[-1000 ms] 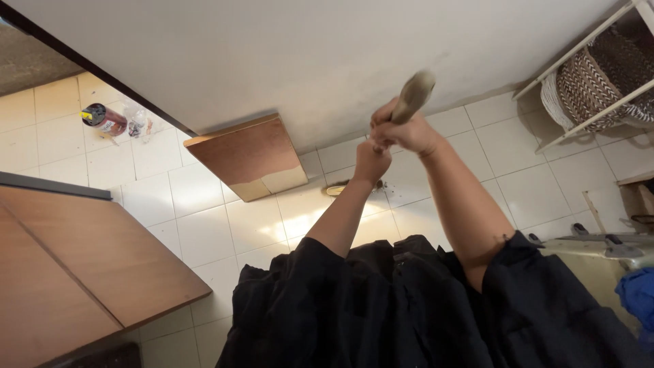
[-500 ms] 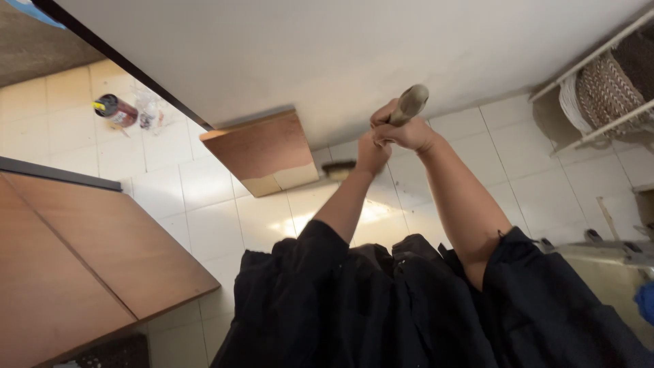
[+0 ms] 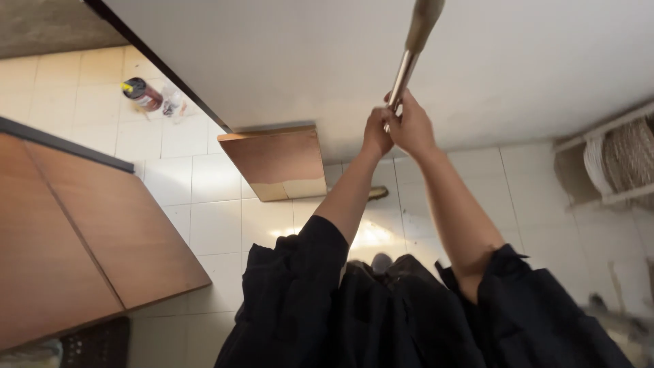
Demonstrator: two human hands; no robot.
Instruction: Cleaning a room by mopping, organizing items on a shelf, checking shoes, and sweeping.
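**Two hands clasped on a long metal handle above a tiled floor**

Both hands meet on one metal handle (image 3: 403, 75), which rises from the grip toward the top edge of the view and ends in a thicker, rounded, pale part (image 3: 424, 19) cut off by the frame. Left hand (image 3: 377, 133): fingers curled together around the lower end of the handle, touching the other hand. Right hand (image 3: 411, 128): fingers closed tight on the same shaft, just beside and slightly above the left. Both forearms are bare and extend out of dark, loose sleeves (image 3: 300, 286). Behind the hands lies a broad white flat surface (image 3: 286, 61) with a dark edge on its left side. Below it, a brown wooden board (image 3: 276, 160) rests on the white tiled floor (image 3: 204, 204). A larger brown wooden panel (image 3: 75, 238) fills the lower left. A small can with a yellow top (image 3: 142, 93) lies on the tiles, well apart from the hands. A shelf holding woven baskets (image 3: 623, 160) stands at the right edge.
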